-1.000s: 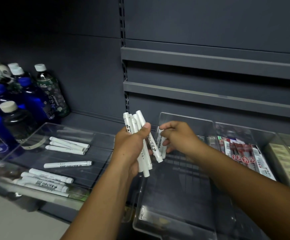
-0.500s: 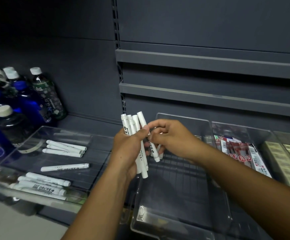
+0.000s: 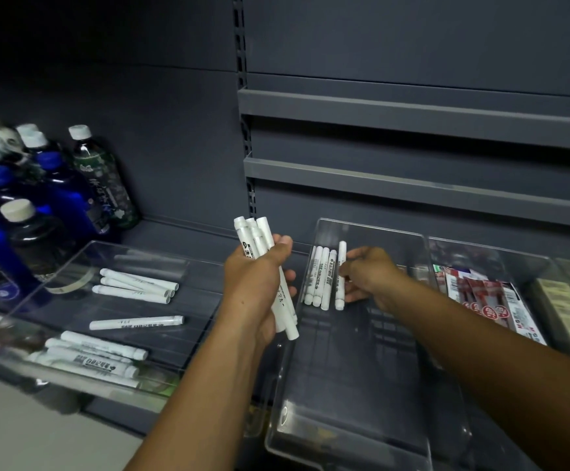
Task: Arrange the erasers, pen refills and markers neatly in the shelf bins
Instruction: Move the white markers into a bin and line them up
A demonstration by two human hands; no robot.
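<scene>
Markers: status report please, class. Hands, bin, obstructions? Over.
Left hand grips marker bundle. Right hand holds single marker beside marker row in middle bin. Nothing blocking the bin.

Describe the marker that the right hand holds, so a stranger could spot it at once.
Find the clear bin in the middle of the shelf. At its far end lies a row of white markers. Yours is the rightmost marker, set apart from the row, pinched by fingers of the right hand.
</scene>
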